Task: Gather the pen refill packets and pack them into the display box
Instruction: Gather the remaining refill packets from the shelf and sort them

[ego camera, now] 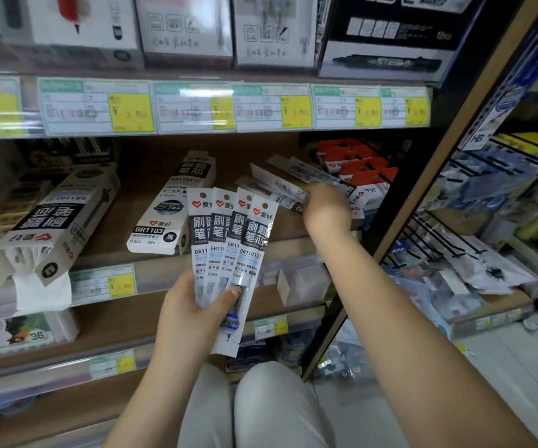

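Note:
My left hand (193, 305) grips a fan of several black-and-white pen refill packets (229, 240) by their lower ends, thumb pressed across the front one. My right hand (326, 208) reaches onto the shelf into a loose pile of more refill packets (280, 185); its fingers are hidden behind the hand, so I cannot see a grip. A display box (172, 205) of the same brand lies flat on the shelf just left of the fan. A second, opened display box (54, 227) lies tilted at the left with its flap hanging over the shelf edge.
Red-and-white carded packs (361, 169) hang at the shelf's back right. Boxed pens stand on the upper shelf (196, 105) behind price labels. A wire peg rack (448, 240) with bagged goods is on the right. My knees (261, 405) are below.

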Demonstrator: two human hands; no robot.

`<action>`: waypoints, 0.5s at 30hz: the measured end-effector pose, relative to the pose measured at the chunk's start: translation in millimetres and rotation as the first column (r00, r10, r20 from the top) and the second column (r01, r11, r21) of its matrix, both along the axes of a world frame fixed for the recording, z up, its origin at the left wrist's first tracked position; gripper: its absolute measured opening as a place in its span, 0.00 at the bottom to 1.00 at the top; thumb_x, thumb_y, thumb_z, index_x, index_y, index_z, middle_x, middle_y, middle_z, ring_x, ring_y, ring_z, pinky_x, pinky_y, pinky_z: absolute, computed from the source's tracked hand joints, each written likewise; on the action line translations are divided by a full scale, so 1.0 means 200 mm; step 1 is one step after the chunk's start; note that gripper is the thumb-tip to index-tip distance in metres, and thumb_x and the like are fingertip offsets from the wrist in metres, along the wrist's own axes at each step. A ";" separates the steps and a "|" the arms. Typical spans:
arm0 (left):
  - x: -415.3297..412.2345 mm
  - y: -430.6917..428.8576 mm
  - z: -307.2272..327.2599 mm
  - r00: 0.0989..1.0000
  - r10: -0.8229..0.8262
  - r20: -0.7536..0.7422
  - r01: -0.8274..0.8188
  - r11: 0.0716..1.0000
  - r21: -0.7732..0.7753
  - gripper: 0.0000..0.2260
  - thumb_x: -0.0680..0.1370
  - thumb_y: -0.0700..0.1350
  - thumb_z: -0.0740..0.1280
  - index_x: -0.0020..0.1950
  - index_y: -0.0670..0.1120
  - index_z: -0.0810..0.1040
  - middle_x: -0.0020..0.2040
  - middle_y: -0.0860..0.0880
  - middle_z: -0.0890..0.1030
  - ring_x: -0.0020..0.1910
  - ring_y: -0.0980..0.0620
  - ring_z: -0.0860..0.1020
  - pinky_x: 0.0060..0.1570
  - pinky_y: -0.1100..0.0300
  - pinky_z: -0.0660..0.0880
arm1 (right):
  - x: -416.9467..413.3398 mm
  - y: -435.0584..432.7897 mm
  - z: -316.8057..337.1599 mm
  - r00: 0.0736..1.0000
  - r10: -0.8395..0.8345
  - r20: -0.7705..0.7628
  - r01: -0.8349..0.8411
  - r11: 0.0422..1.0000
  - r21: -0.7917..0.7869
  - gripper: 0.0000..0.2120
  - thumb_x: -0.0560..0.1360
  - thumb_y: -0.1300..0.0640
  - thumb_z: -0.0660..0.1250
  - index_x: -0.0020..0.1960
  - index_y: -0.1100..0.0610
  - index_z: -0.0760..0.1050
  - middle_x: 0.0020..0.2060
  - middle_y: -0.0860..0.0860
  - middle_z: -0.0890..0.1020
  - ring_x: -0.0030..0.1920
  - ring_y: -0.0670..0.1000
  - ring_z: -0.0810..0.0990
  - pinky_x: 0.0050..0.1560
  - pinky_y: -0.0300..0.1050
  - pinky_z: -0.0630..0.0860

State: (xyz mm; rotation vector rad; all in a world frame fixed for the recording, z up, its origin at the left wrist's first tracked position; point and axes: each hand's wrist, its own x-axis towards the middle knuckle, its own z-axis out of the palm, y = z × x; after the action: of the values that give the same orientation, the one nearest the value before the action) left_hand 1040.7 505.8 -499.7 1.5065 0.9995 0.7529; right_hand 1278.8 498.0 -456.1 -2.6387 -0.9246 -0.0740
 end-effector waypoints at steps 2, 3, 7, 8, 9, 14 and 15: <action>0.00 -0.01 0.00 1.000 0.005 0.001 -0.005 1.000 -0.018 0.10 0.72 0.40 0.73 0.48 0.52 0.78 0.43 0.53 0.84 0.40 0.55 0.83 0.35 0.60 0.76 | 0.00 -0.05 -0.01 0.996 -0.044 0.081 0.023 0.971 0.239 0.18 0.74 0.70 0.57 0.59 0.59 0.77 0.49 0.59 0.81 0.49 0.60 0.79 0.45 0.48 0.77; 0.00 -0.01 0.00 1.000 0.006 0.005 -0.006 1.000 -0.029 0.10 0.72 0.40 0.73 0.48 0.53 0.78 0.43 0.53 0.84 0.40 0.54 0.83 0.35 0.59 0.77 | -0.02 -0.09 -0.02 0.993 -0.054 0.102 0.009 0.915 0.403 0.17 0.74 0.69 0.58 0.59 0.59 0.77 0.49 0.59 0.82 0.49 0.60 0.79 0.46 0.49 0.77; -0.01 -0.02 -0.01 1.000 -0.017 0.019 0.019 0.997 -0.075 0.09 0.72 0.39 0.72 0.48 0.51 0.79 0.42 0.52 0.85 0.40 0.52 0.83 0.36 0.56 0.77 | -0.16 -0.26 0.01 0.991 0.091 -0.095 0.011 0.661 0.751 0.13 0.74 0.69 0.62 0.52 0.57 0.80 0.46 0.49 0.82 0.47 0.42 0.79 0.49 0.35 0.73; -0.01 -0.02 -0.01 0.999 -0.029 0.024 0.031 0.995 -0.094 0.09 0.72 0.38 0.72 0.48 0.50 0.80 0.42 0.51 0.85 0.39 0.52 0.83 0.37 0.55 0.77 | -0.21 -0.31 0.02 0.968 0.183 -0.169 0.021 0.617 0.787 0.13 0.73 0.71 0.62 0.47 0.56 0.80 0.43 0.46 0.82 0.44 0.37 0.78 0.48 0.30 0.71; -0.01 -0.02 0.00 0.998 -0.043 0.037 0.048 0.991 -0.122 0.09 0.72 0.38 0.72 0.48 0.50 0.80 0.42 0.51 0.85 0.39 0.51 0.84 0.37 0.55 0.78 | -0.25 -0.35 0.03 0.931 0.280 -0.235 0.032 0.579 0.815 0.15 0.71 0.74 0.61 0.41 0.56 0.80 0.42 0.44 0.81 0.43 0.35 0.78 0.47 0.27 0.71; -0.02 -0.07 0.03 0.972 -0.198 0.124 0.223 0.943 -0.246 0.09 0.73 0.38 0.71 0.51 0.47 0.80 0.45 0.45 0.85 0.41 0.42 0.84 0.40 0.48 0.79 | -0.35 -0.47 -0.01 0.772 0.529 -0.352 0.007 0.546 0.838 0.24 0.69 0.76 0.64 0.30 0.48 0.78 0.48 0.42 0.82 0.54 0.36 0.78 0.55 0.33 0.75; -0.02 -0.08 0.03 0.968 -0.213 0.136 0.241 0.938 -0.249 0.09 0.72 0.38 0.72 0.51 0.46 0.80 0.45 0.44 0.85 0.41 0.42 0.84 0.41 0.47 0.79 | -0.36 -0.48 -0.01 0.759 0.540 -0.363 0.013 0.546 0.838 0.24 0.69 0.76 0.65 0.29 0.47 0.79 0.50 0.41 0.82 0.56 0.37 0.77 0.57 0.35 0.75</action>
State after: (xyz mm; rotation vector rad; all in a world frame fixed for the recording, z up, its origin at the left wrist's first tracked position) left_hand 1036.8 489.2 -493.0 1.3076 0.7933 0.5075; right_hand 1207.7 402.7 -459.1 -1.4561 -0.7966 0.3300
